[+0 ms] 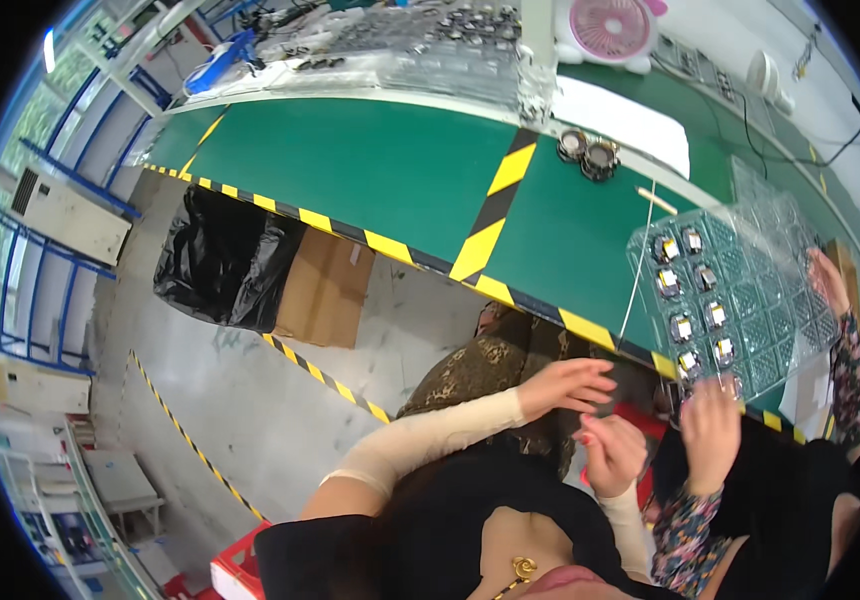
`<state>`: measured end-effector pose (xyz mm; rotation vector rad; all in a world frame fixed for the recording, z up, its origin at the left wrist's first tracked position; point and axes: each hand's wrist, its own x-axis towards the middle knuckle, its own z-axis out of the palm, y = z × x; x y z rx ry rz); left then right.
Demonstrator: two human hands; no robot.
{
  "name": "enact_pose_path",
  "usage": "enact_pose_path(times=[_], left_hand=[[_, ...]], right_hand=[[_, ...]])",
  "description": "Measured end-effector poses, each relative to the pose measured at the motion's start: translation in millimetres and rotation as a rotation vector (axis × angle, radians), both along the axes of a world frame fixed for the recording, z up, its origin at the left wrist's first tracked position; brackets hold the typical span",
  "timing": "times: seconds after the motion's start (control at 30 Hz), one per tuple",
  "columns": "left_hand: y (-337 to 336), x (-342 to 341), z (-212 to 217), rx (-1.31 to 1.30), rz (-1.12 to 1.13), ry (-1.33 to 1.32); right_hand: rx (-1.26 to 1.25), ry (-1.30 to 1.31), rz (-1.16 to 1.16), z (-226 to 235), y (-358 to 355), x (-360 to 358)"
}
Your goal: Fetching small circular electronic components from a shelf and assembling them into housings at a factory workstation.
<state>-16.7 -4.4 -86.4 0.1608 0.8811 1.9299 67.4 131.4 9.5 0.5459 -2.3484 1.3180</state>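
Note:
My left hand [568, 388] is held in front of my body near the striped bench edge, its fingers stretched out and holding nothing. Just below it is my right hand [614, 455], fingers curled in and thumb raised; whether anything small is inside cannot be seen. Nearest to both, on the right, lies a clear plastic tray [765, 330] with round pockets. Two of its columns hold small dark round parts [681, 327] with white and yellow tops. A co-worker's hand [710, 430] is at the tray's near edge, and their other hand [827, 280] touches its far right side.
The green bench [350, 170] has a yellow-black striped edge. Two round metal parts [588, 155] and a thin stick [657, 200] lie on it. Beyond stand a pink fan [610, 28] and more trays. A cardboard box [325, 290] with a black bag [220, 265] sits on the floor.

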Motion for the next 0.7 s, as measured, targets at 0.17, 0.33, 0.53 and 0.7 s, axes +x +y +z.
enact_pose_path(times=[0.17, 0.33, 0.53, 0.7], left_hand=[[-89.4, -19.1, -10.3, -0.584, 1.099, 0.012], [-100.0, -98.6, -57.5, -0.794, 1.255, 0.324], [-97.3, -99.5, -43.9, -0.761, 1.263, 0.381], [-95.5, -104.3, -54.2, -0.619, 1.193, 0.398]], right_hand=[[-0.186, -0.074, 0.175, -31.9, -28.6, -42.5], [-0.451, -0.282, 0.214, -54.2, -65.4, -82.7], [-0.407, -0.411, 0.540, -65.3, -103.7, -105.0], [-0.392, -0.402, 0.550, -72.7, -131.4, -128.3]])
